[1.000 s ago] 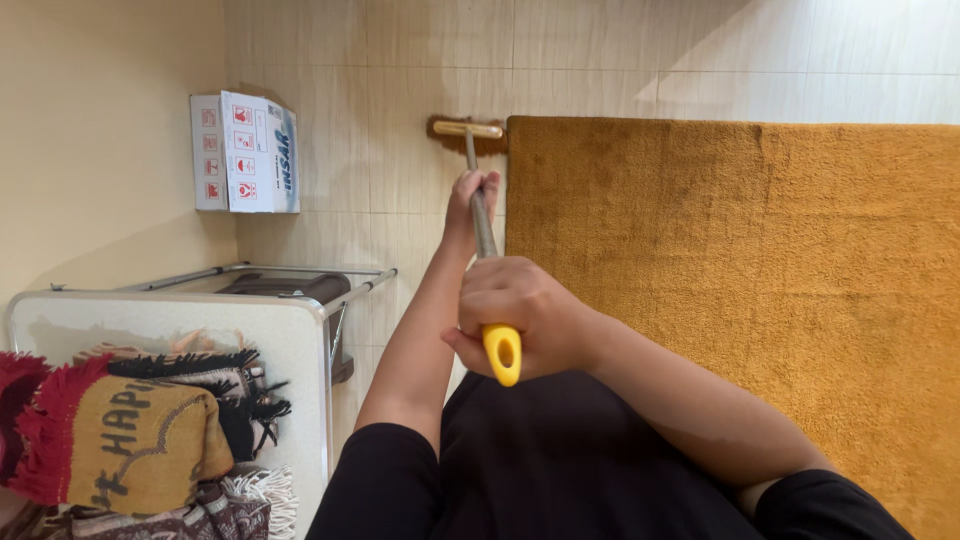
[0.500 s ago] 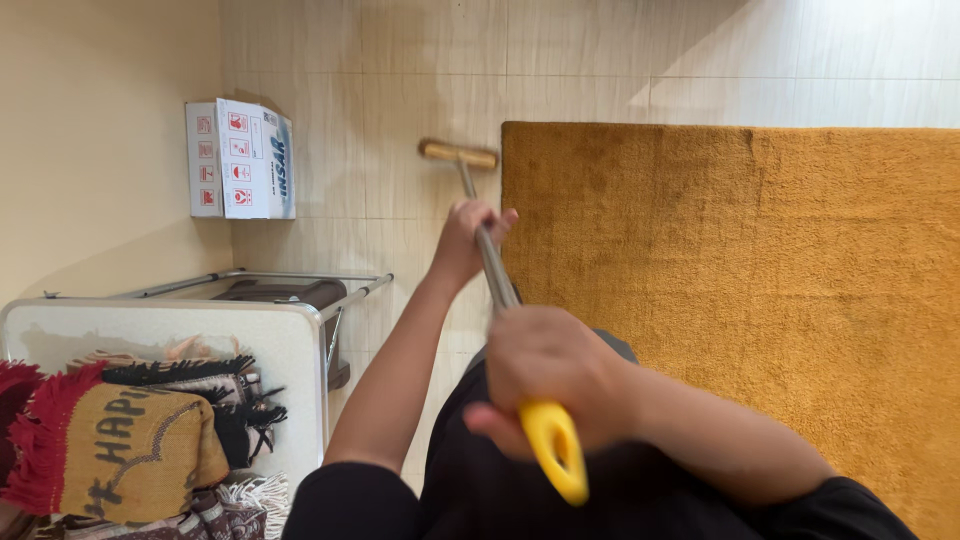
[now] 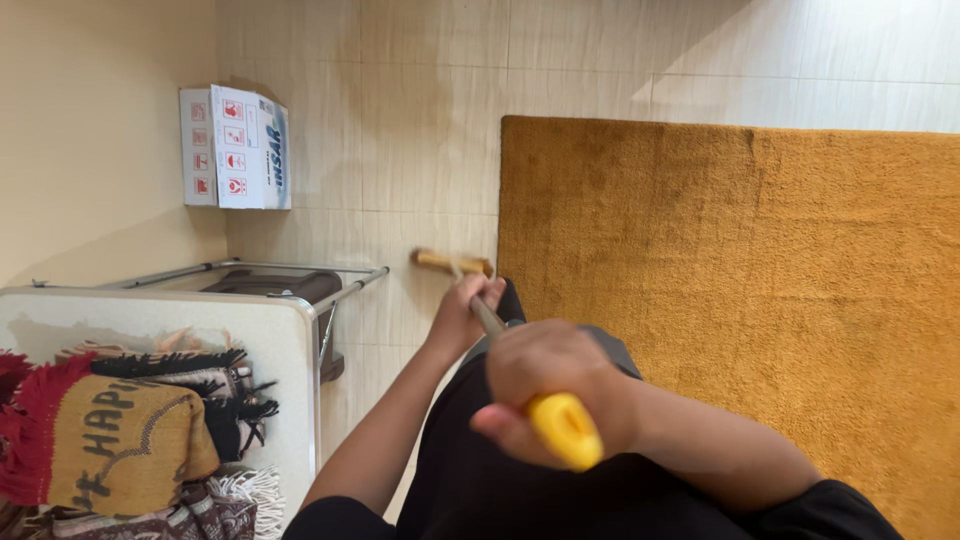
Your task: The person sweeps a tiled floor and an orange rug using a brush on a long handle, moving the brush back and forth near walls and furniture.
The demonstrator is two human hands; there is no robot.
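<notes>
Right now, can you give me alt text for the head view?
Both hands grip a broom: left hand low on the shaft, right hand at its yellow end. The brush head rests on tiled floor beside a mustard rug; a folding table stands left.

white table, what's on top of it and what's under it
On the table: folded fringed rugs. Under it: metal legs and a dark object, mostly hidden by the tabletop.

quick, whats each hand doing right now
Left hand: closed around the metal shaft of the broom, low down near its wooden head.
Right hand: closed on the broom's yellow handle end.
</notes>
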